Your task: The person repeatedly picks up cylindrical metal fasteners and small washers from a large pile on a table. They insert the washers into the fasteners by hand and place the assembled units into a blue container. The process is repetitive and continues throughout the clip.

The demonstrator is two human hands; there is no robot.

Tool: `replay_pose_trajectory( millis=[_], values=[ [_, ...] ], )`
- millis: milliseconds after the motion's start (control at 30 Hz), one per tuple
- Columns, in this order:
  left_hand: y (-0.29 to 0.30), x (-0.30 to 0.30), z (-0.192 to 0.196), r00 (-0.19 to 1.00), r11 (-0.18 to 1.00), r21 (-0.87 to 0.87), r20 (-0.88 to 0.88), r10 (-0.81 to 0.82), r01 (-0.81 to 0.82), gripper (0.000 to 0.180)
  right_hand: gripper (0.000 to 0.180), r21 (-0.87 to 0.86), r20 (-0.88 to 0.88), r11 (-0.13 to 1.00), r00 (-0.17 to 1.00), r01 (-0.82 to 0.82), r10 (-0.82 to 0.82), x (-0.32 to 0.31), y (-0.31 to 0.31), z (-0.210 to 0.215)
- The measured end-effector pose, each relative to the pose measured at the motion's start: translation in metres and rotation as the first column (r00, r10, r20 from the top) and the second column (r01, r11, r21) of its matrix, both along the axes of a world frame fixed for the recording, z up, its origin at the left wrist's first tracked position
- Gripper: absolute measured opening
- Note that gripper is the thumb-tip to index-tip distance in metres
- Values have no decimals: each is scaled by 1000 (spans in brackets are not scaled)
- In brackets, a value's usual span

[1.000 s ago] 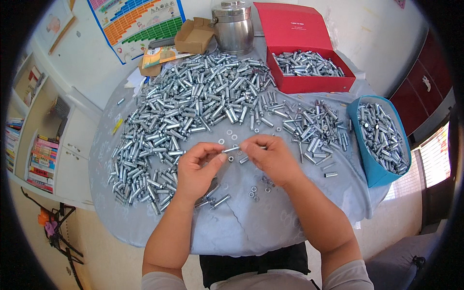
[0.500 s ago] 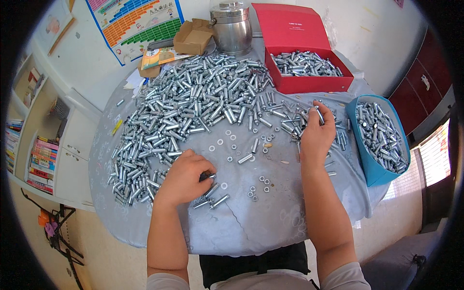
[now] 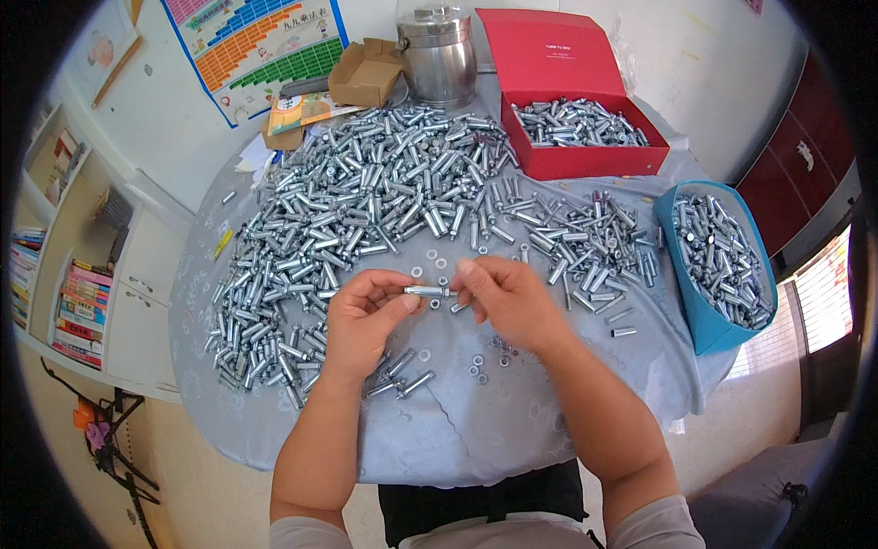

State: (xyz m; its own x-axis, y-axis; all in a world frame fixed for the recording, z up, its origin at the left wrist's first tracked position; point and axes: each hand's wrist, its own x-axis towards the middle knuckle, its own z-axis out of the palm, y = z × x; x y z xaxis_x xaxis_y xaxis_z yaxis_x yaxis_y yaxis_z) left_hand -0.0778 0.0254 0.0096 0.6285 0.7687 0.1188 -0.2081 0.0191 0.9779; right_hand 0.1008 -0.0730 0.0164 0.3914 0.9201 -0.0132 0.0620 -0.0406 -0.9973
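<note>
Covering the round table, a pale grey cloth lies closest to the person, its near part mostly bare. Above it, the left hand and right hand meet over the middle of the table, each pinching one end of a small silver bolt held level between the fingertips. Loose washers and nuts lie scattered just below the hands. Beyond them spreads a wide heap of silver bolts. At the right edge sits a blue bin of bolts, and farther back a red box, a steel pot and a cardboard box.
</note>
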Motion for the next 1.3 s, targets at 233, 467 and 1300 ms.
replay_pose_trajectory(
  millis=[233, 467, 1300],
  values=[
    [-2, 4, -4, 1000, 1000, 13, 4, -20, 20, 19, 38, -97, -17, 990, 994, -106, 105, -4, -1, -2],
    [-9, 4, 2, 980, 999, 21, -193, 40, -37, 19, 26, -87, -86, 989, 990, -119, 111, 0, -1, -1],
    [-6, 4, -3, 997, 1000, -5, -69, 18, -19, 20, 21, -57, -289, 989, 951, -133, 112, 3, 2, -8]
  ],
)
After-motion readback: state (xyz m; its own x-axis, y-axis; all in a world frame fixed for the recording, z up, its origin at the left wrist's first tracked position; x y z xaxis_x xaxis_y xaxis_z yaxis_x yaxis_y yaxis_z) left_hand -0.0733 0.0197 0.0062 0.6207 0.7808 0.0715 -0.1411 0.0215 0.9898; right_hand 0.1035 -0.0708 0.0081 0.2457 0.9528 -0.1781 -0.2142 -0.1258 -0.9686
